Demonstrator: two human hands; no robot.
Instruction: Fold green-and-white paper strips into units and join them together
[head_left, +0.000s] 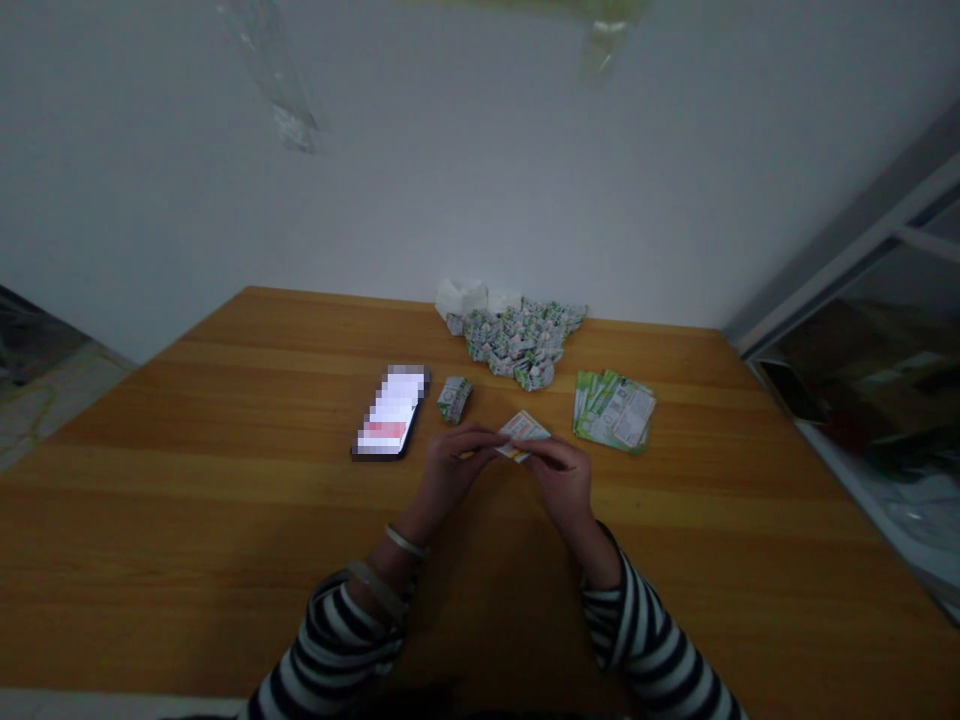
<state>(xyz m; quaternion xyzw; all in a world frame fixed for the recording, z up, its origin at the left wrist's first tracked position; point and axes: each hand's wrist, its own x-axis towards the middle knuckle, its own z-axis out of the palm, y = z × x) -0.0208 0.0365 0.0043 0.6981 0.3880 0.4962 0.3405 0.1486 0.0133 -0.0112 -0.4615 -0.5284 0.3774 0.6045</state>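
Both my hands meet over the middle of the wooden table point(225, 520). My left hand point(448, 470) and my right hand point(561, 478) pinch a small printed paper slip point(523, 433) between their fingertips; the slip is white with green and orange print and looks partly folded. One small folded paper piece point(454, 398) lies just beyond my left hand. A heap of several folded paper pieces point(519, 337) sits farther back near the wall. A fanned stack of flat green-and-white slips point(613, 410) lies to the right of my hands.
A phone point(391, 412) with a lit screen lies face up left of the folded piece. A white crumpled sheet point(461, 297) rests behind the heap. A white wall rises behind the table; a window frame point(847, 260) stands at the right.
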